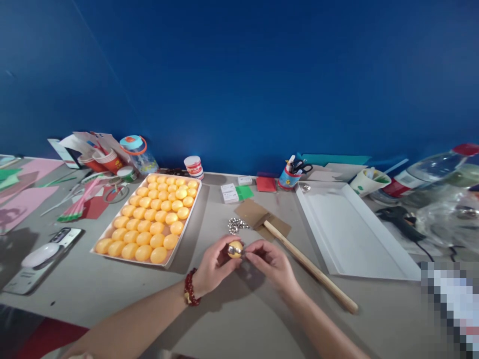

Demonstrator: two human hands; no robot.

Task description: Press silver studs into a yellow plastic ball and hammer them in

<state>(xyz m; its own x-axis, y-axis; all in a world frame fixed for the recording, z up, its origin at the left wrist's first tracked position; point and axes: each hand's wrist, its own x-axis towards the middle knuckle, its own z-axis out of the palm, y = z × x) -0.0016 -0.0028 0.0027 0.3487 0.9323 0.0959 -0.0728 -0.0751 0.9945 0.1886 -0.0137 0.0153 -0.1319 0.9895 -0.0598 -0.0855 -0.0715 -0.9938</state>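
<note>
My left hand (215,264) wears a red bead bracelet (190,287) and holds an orange ping-pong ball (235,250) between thumb and fingers. Shiny silver pieces show on the ball's surface. Close against its right side, my right hand (270,263) is closed in a pinch, its fingertips on something small and dark that I cannot make out. Just beyond the hands lies a small heap of shiny silver pieces (237,226). A white tray (200,192) filled with rows of orange balls sits to the left.
A wooden-handled tool (314,269) lies at right, its far end on brown cardboard (275,224). Further right are an open white tray (359,234), a black glue gun (400,224) and a plastic bottle (430,169). A phone (63,249) lies at left; a blue wall rises behind.
</note>
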